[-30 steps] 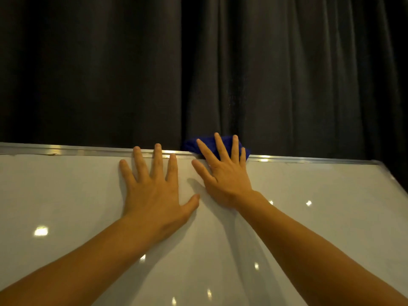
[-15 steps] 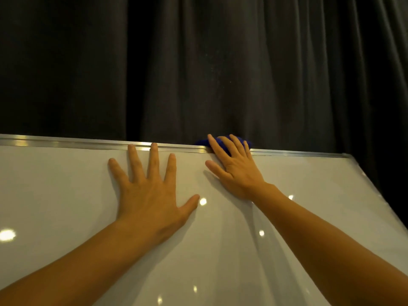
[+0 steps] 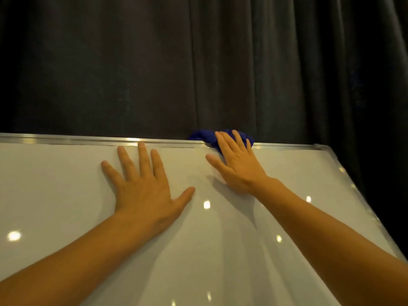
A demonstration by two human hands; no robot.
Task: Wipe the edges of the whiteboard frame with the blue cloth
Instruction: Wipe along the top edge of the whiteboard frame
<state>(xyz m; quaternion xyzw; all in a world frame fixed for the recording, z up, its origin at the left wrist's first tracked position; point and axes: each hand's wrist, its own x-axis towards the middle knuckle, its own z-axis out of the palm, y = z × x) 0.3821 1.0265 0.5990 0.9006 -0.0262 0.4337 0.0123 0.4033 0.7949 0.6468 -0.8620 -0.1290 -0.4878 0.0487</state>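
Blue cloth sits bunched on the top edge of the whiteboard frame, right of centre and short of the top right corner, dark against the curtain behind. The right hand lies over it with fingers stretched flat, pressing the wad down on the metal rail rather than gripping it; only the lumps beside and between the fingers show. The left hand is spread wide and flat on the white board, holding nothing, apparently steadying it. The cloth looks soft, light and limp, so it should fold to the rail's profile and slide easily under palm pressure, though it could roll off the back edge if the push loosens. Best hold, I judge, is fingers draped over the top with the thumb on the front face, pinching cloth around the rail
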